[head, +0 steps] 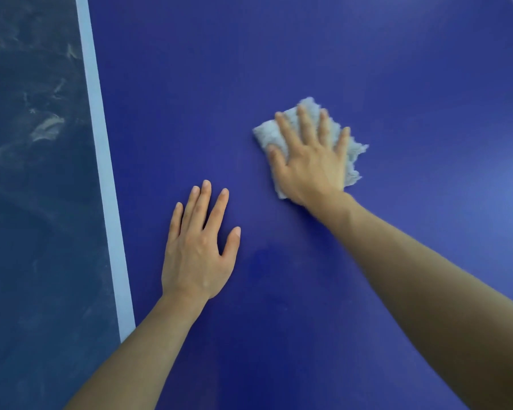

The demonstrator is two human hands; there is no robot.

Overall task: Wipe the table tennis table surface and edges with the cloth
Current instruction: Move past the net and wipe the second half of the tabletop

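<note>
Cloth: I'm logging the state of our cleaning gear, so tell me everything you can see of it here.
The cloth is a small, pale grey-white rag, fluffy, with frayed, ragged edges; it looks like soft towelling. It lies flat on the blue table tennis table. The right hand presses down on it with straight, spread fingers, covering its middle, so only its borders show. It is slightly blurred.

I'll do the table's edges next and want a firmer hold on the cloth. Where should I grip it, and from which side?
The cloth lies flat under the right hand, whose straight fingers press it to the table. Probably best from above: curl those fingers to bunch its middle, with the thumb hooking under the free left edge that sticks out beside it.
</note>
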